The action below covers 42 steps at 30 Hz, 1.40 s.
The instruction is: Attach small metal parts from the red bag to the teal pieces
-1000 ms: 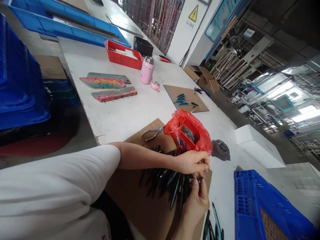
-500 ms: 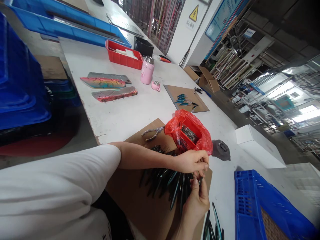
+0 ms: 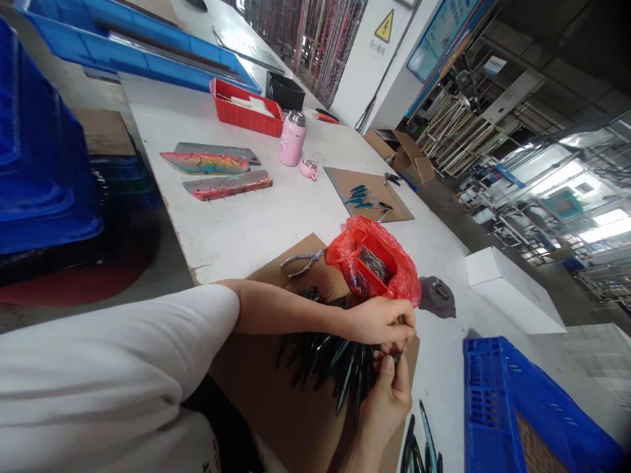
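Observation:
Dark, slender, glossy pieces [image 3: 348, 368] lie in a heap on brown cardboard [image 3: 276, 401]. Just right of the heap, my right hand [image 3: 387, 397] pinches a small dark piece [image 3: 397, 357] between thumb and fingers, most of it hidden. My left hand [image 3: 384, 320] reaches in from the left over the heap, its fingertips pressed together close above that piece; what they grip is too small to make out. Beyond my left hand stands an open red container [image 3: 377, 259] of thin metal parts, wrapped in a red plastic bag [image 3: 407, 272].
Pliers [image 3: 304, 261] lie on the cardboard's far edge. A pink bottle [image 3: 292, 138], its cap [image 3: 309, 169] and a board [image 3: 340, 180] with small blue pieces are farther back. Blue crate [image 3: 483, 394] and white box [image 3: 513, 289] stand right; more dark pieces [image 3: 426, 437] lie near the bottom.
My left fingertips have shifted slightly right and downward beside the small piece. The view has moved a little; my right hand keeps its pinch.

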### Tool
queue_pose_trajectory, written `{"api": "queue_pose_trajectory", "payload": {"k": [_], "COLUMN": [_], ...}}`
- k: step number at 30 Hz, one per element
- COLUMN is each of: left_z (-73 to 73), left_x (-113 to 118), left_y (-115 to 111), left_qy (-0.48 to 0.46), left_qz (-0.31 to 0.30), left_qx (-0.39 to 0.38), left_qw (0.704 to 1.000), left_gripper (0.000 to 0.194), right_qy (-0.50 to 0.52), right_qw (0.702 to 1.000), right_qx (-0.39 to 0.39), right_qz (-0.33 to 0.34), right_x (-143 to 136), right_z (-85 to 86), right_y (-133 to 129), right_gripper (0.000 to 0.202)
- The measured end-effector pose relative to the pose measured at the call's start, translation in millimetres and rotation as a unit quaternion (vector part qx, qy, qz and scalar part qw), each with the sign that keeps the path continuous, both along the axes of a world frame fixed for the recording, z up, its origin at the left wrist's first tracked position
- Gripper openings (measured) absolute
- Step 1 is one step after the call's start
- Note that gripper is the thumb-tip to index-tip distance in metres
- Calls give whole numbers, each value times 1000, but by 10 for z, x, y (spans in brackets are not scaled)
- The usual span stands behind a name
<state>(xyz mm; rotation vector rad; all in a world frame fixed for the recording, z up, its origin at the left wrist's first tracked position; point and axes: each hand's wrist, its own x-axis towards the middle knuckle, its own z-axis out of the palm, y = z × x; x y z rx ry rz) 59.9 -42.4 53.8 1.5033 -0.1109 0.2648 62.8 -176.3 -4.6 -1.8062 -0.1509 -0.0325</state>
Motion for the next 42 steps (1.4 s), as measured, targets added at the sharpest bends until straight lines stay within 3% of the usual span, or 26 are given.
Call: {"api": "queue_pose_trajectory", "payload": {"k": [19, 30, 37, 42], "left_z": [23, 46, -44, -94], "left_x": [-1, -43, -6, 40], "left_y": [9, 23, 2, 12], "left_qy": [11, -15, -5, -10], "left_qz": [-25, -8, -15, 10], "left_qx": [-42, 48, 80, 129], "left_qw": [999, 999, 997, 992], "left_gripper": [6, 4, 9, 10], "right_qy": [-24, -11, 5, -18], "right_qw": [1000, 1000, 1000, 997], "right_qx": [-11, -16, -10, -72], "right_qz": [7, -1, -12, -5], "right_x": [9, 2, 4, 48], "right_z": [0, -12, -73, -53], "right_y": [-3, -4, -7, -59], "right_gripper": [47, 45, 48, 46]}}
